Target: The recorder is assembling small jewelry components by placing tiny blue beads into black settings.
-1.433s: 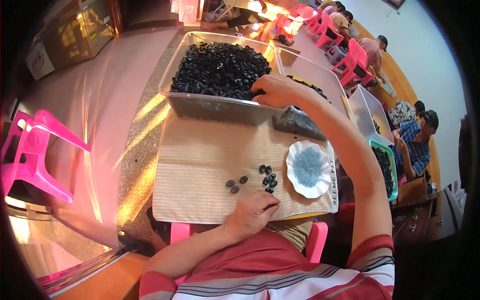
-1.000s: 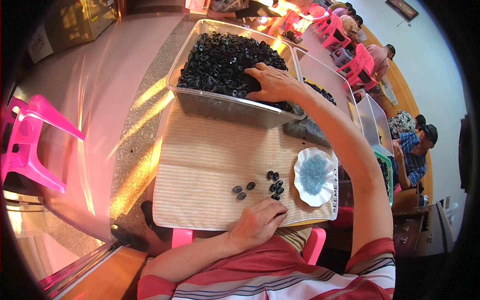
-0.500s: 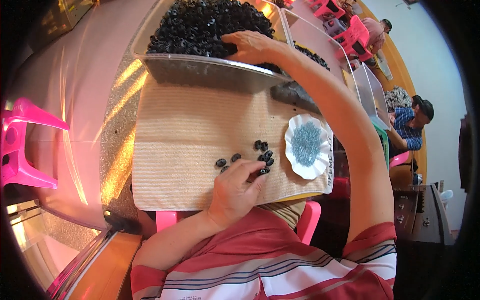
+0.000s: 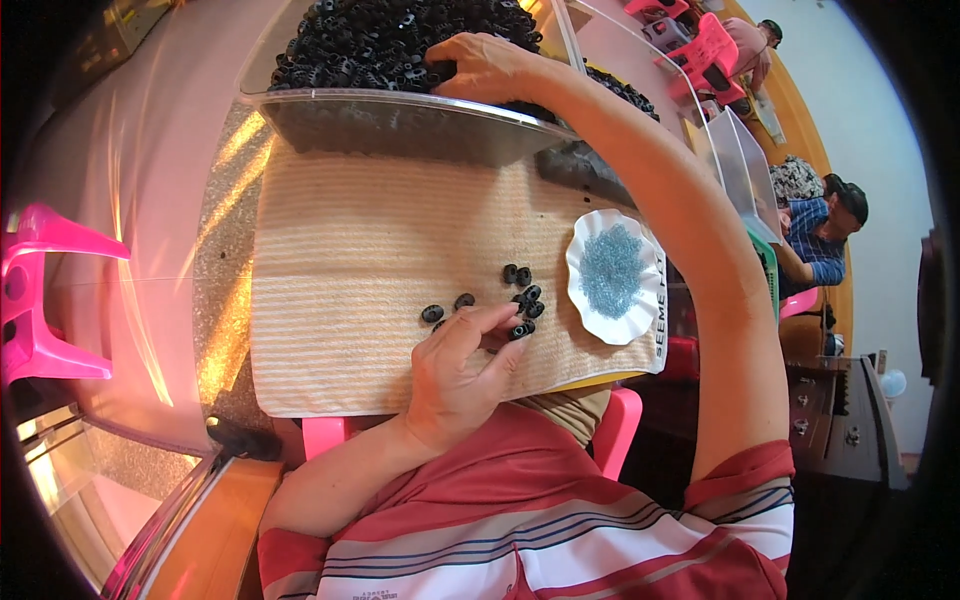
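My left hand is low over the striped cloth, with thumb and forefinger closed on a small black ring-like plastic part. Several loose black parts of the same kind lie beyond and beside its fingers. At the far side, my right hand reaches over the wall of a clear plastic bin heaped with black parts. Its fingers curl round some of these parts, the tips partly hidden. Right of my left hand sits a white scalloped dish holding pale blue beads.
Behind my right forearm stands another clear bin with black parts. A pink stool is at the far left. On the right, a person in a blue checked shirt sits near a clear container; another person sits farther back.
The whole view has shifted slightly, the bin and cloth edge moving up and left. My right hand's fingers have curled more among the black parts. The left hand keeps its pinch.
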Demonstrator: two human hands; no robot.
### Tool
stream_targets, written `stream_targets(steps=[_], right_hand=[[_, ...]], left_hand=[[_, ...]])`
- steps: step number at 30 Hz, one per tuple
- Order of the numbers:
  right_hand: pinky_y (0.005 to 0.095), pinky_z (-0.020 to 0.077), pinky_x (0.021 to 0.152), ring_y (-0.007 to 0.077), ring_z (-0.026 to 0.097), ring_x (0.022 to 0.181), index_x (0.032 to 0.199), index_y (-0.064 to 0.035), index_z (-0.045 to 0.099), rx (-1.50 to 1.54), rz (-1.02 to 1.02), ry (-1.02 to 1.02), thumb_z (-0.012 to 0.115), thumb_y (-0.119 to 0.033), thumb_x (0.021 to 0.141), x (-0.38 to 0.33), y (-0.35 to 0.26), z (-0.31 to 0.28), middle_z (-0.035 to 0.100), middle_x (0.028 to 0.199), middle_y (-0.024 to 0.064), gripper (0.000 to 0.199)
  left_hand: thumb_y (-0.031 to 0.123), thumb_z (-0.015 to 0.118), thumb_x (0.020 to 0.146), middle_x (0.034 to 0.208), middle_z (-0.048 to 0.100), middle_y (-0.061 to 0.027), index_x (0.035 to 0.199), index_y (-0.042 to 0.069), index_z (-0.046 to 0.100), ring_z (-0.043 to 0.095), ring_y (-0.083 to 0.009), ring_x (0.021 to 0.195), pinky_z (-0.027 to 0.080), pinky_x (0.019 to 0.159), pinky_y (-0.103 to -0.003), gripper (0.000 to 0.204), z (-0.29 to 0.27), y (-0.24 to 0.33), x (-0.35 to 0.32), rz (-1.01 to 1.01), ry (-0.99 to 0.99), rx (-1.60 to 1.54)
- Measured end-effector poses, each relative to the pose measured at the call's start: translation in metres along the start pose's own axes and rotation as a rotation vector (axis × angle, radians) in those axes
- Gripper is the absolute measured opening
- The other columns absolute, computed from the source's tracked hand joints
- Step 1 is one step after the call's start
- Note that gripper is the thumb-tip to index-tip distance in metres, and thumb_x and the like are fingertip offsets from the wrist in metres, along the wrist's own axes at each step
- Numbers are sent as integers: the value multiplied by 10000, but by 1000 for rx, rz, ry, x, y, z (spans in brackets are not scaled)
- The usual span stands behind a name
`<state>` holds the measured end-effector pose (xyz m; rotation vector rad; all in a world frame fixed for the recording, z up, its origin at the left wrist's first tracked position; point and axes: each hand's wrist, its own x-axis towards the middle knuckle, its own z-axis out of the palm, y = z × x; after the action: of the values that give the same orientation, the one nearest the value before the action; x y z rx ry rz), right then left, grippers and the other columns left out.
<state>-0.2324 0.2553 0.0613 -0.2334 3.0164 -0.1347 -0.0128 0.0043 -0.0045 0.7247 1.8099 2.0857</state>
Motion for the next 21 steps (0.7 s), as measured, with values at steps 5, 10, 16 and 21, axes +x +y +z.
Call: stream_targets(steps=[5,10,16,21], right_hand=[[418,491,1039,389,634,1190,1325,-17,648,12,10,9,711,-432,788,1,2,4,661,1285,237,681],[428,507,1015,381,655,1157,1330,-39,650,-5,-22,77,715,-390,809,-3,4,6,689,1231,228,632],[425,513,996,345,668,1136,1293,-101,684,-77,13,49,750,-342,822,-18,-14,-17,699,1225,183,533],[421,533,915,319,689,1023,1226,-85,710,-86,-85,235,781,-297,844,-36,-12,-25,720,1134,151,443]], left_hand=[[-53,773,825,1027,728,-136,1156,-7,672,737,-210,898,603,767,-304,350,0,-1,-1,-14,-2,-29],[-55,772,825,1026,726,-134,1153,-8,673,736,-207,892,600,770,-300,345,0,0,0,-21,-11,-32],[-45,776,827,1021,726,-131,1144,-8,675,735,-204,888,598,769,-298,335,0,-1,1,-6,-6,-27],[-36,783,826,1005,730,-127,1128,-8,681,737,-202,878,600,761,-298,320,3,-3,1,-8,-6,-19]])
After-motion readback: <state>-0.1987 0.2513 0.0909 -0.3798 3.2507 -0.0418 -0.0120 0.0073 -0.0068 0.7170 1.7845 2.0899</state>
